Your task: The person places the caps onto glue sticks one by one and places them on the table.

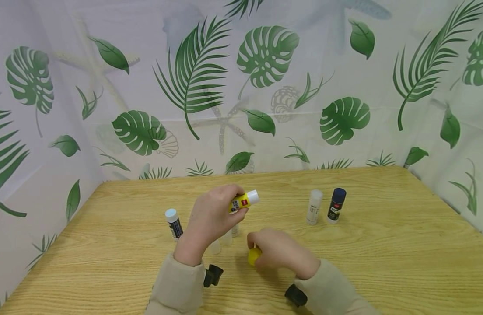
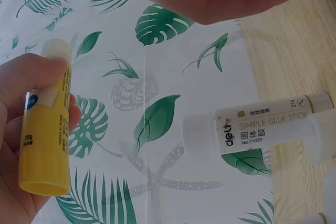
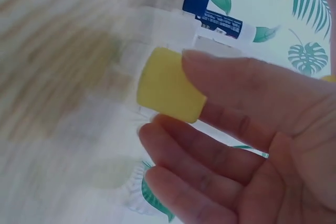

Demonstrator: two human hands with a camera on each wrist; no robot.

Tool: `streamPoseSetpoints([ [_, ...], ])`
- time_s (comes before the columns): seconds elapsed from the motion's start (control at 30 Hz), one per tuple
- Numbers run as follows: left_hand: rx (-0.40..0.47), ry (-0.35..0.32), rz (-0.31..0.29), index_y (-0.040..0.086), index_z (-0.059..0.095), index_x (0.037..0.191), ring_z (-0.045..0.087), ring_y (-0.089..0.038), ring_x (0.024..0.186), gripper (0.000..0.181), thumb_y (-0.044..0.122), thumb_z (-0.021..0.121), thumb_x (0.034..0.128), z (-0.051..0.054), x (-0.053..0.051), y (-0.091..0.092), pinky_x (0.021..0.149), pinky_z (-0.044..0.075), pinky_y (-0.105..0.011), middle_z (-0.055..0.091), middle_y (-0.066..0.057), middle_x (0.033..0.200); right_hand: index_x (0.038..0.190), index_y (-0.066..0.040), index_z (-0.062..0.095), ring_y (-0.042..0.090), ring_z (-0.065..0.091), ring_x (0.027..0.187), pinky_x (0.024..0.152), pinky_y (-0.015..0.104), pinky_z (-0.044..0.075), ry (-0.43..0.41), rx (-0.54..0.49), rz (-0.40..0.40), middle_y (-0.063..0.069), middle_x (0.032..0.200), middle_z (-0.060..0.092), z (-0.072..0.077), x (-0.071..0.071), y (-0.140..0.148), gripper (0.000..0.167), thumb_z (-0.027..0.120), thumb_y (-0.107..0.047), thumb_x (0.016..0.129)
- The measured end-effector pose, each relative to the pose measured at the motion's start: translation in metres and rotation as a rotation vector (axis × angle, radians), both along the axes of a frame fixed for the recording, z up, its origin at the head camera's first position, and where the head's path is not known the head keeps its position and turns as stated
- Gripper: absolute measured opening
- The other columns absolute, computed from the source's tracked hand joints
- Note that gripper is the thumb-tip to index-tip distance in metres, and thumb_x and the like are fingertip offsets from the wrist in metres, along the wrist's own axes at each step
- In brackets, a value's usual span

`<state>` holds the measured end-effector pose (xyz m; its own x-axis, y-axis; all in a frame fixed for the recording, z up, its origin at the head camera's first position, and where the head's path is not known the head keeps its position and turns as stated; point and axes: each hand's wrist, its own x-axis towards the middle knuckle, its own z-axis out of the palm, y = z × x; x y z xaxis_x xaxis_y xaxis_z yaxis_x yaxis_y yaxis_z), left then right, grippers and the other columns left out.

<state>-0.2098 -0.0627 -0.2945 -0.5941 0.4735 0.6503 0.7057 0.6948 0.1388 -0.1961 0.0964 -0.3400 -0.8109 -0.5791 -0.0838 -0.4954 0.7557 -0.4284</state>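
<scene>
My left hand (image 1: pixel 215 210) grips a yellow glue stick (image 1: pixel 241 201) with a white cap, raised above the table and tilted. Its yellow bottom end faces the camera in the left wrist view, with the thumb across the upper barrel. Low over the table, my right hand (image 1: pixel 278 251) pinches a small yellow block-like piece (image 3: pixel 170 85) between thumb and fingers; its exact kind cannot be made out. Partly behind the left hand stand several whitish glue sticks, one of them a white glue stick (image 2: pixel 262 127) with printed lettering.
On the wooden table (image 1: pixel 383 245), a dark-labelled glue stick (image 1: pixel 173 223) with a pale blue cap stands left. A white glue stick (image 1: pixel 314 208) and a navy-capped glue stick (image 1: pixel 336 205) stand at the right. Leaf-patterned cloth (image 1: pixel 225 96) walls the back and sides.
</scene>
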Motion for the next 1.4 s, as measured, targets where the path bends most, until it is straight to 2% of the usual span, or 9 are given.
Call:
streamPoseSetpoints([
  [0.27, -0.005, 0.004, 0.005, 0.007, 0.06, 0.09, 0.055, -0.01, 0.061, 0.024, 0.015, 0.072, 0.0711, -0.001, -0.001, 0.0, 0.053, 0.045, -0.022, 0.062, -0.002, 0.081, 0.084, -0.003, 0.057, 0.013, 0.044, 0.06, 0.055, 0.028, 0.039, 0.05, -0.074, 0.001, -0.002, 0.07, 0.051, 0.007, -0.008, 0.013, 0.02, 0.069, -0.003, 0.069],
  [0.5, -0.007, 0.01, -0.007, 0.007, 0.06, 0.09, 0.055, -0.011, 0.062, 0.024, 0.015, 0.073, 0.0708, -0.001, -0.001, 0.0, 0.053, 0.046, -0.022, 0.062, -0.003, 0.082, 0.089, 0.0, 0.056, 0.011, 0.049, 0.065, 0.059, 0.024, 0.044, 0.085, -0.184, 0.01, 0.002, 0.076, 0.055, 0.02, -0.011, 0.027, 0.02, 0.068, -0.001, 0.073],
  [0.87, -0.02, -0.006, 0.009, 0.007, 0.059, 0.09, 0.055, -0.01, 0.062, 0.025, 0.016, 0.073, 0.0709, -0.003, -0.002, 0.0, 0.054, 0.046, -0.021, 0.062, -0.002, 0.082, 0.093, 0.001, 0.057, 0.016, 0.056, 0.075, 0.065, 0.028, 0.048, 0.119, -0.33, -0.132, 0.005, 0.084, 0.059, 0.034, -0.015, 0.041, 0.02, 0.066, 0.0, 0.075],
  [1.13, -0.025, -0.004, 0.015, 0.006, 0.06, 0.089, 0.053, -0.008, 0.062, 0.024, 0.016, 0.073, 0.0711, -0.003, -0.002, 0.001, 0.054, 0.045, -0.019, 0.062, -0.002, 0.082, 0.101, 0.004, 0.057, 0.023, 0.059, 0.084, 0.073, 0.033, 0.049, 0.192, -0.545, -0.218, 0.012, 0.093, 0.06, 0.037, -0.015, 0.043, 0.026, 0.066, -0.001, 0.077],
  [1.23, -0.027, -0.002, 0.018, 0.006, 0.06, 0.089, 0.053, -0.007, 0.062, 0.024, 0.016, 0.073, 0.0713, -0.003, -0.002, 0.001, 0.054, 0.045, -0.019, 0.062, -0.002, 0.082, 0.104, 0.004, 0.056, 0.025, 0.059, 0.087, 0.073, 0.032, 0.049, 0.181, -0.605, -0.238, 0.013, 0.097, 0.06, 0.038, -0.014, 0.044, 0.028, 0.065, -0.002, 0.078],
  [1.4, -0.032, 0.002, 0.018, 0.006, 0.06, 0.09, 0.053, -0.007, 0.062, 0.025, 0.017, 0.073, 0.0714, -0.003, -0.002, 0.001, 0.054, 0.046, -0.02, 0.062, -0.002, 0.082, 0.107, 0.002, 0.054, 0.026, 0.057, 0.093, 0.073, 0.031, 0.049, 0.072, -0.684, -0.252, 0.013, 0.102, 0.057, 0.041, -0.014, 0.048, 0.03, 0.064, -0.003, 0.079],
])
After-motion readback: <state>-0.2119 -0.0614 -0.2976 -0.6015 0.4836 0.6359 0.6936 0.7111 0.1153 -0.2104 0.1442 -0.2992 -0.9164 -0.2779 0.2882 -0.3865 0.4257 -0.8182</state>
